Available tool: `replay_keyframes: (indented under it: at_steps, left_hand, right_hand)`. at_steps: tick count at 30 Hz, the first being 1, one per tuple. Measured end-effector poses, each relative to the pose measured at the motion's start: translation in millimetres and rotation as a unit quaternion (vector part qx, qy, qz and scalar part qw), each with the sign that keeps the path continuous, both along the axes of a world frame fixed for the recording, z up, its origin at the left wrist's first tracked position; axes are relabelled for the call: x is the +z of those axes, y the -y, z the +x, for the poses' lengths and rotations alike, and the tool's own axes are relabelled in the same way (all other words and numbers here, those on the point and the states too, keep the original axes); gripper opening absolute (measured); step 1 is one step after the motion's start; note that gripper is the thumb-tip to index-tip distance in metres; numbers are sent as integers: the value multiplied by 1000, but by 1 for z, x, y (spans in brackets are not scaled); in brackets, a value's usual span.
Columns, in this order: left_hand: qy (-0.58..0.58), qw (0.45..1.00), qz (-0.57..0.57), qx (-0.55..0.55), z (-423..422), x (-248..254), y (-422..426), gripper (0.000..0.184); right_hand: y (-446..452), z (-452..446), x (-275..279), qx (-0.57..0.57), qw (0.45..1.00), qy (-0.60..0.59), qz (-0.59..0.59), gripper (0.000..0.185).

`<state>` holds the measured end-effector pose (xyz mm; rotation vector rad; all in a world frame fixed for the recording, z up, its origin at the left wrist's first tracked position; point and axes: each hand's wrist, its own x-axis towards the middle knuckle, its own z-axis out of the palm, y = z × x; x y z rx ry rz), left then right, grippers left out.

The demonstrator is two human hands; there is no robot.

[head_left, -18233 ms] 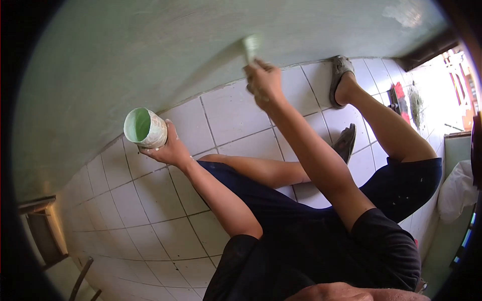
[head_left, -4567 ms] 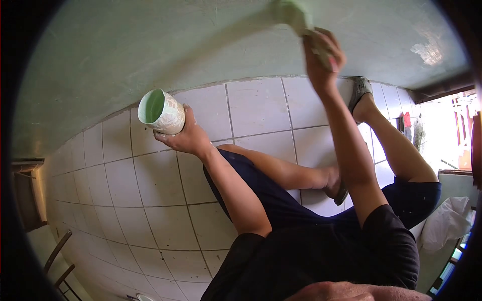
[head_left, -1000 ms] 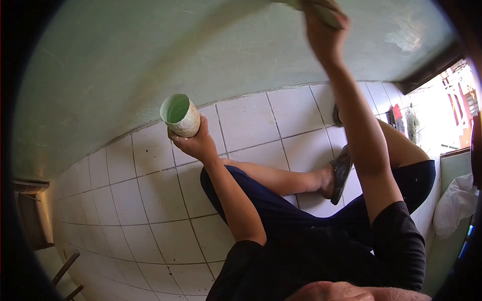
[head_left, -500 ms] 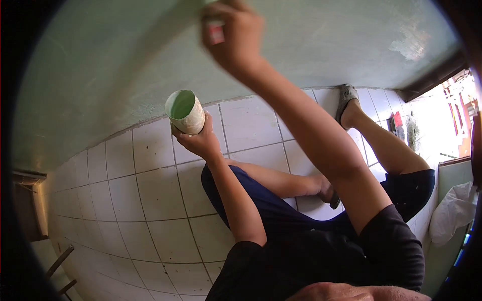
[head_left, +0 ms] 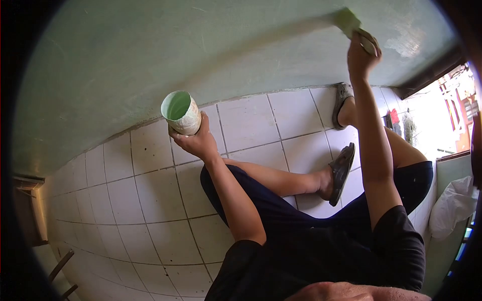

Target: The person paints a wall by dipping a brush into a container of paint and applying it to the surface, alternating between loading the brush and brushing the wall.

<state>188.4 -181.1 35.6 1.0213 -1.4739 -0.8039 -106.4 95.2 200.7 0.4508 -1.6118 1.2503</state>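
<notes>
My left hand (head_left: 197, 141) is wrapped round the lower part of a white, paint-smeared cup (head_left: 185, 118), tilted with its mouth toward the wall. Light green paint shows inside it. High on the right, my right hand (head_left: 363, 56) grips the handle of a paintbrush (head_left: 347, 22). The brush's green-coated bristles are at the pale green wall (head_left: 211, 55), and a long shadow stretches left from them. The cup is close to the wall's foot, above the floor.
White floor tiles (head_left: 160, 195) run along the wall. My legs are spread, with grey clogs (head_left: 342, 173) on the feet. A white plastic bag (head_left: 453, 206) lies at the right, below a bright doorway. Dark wooden legs (head_left: 61, 265) show at lower left, and a pale worn patch marks the wall.
My right hand has swept right with the brush since half a second ago, and the brush head now shows fully. The left hand and cup have barely moved.
</notes>
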Motion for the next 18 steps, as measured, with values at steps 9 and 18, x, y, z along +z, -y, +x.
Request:
replay_keyframes:
  at_steps: [9, 18]
  left_hand:
    - [-34, 999, 2, -14, -3, -1, 2, 85]
    - [-45, 999, 4, -23, -3, -13, 5, 85]
  right_hand:
    - [171, 98, 27, 102, 983, -130, 77, 11]
    - [207, 107, 34, 375, 921, -101, 36, 14]
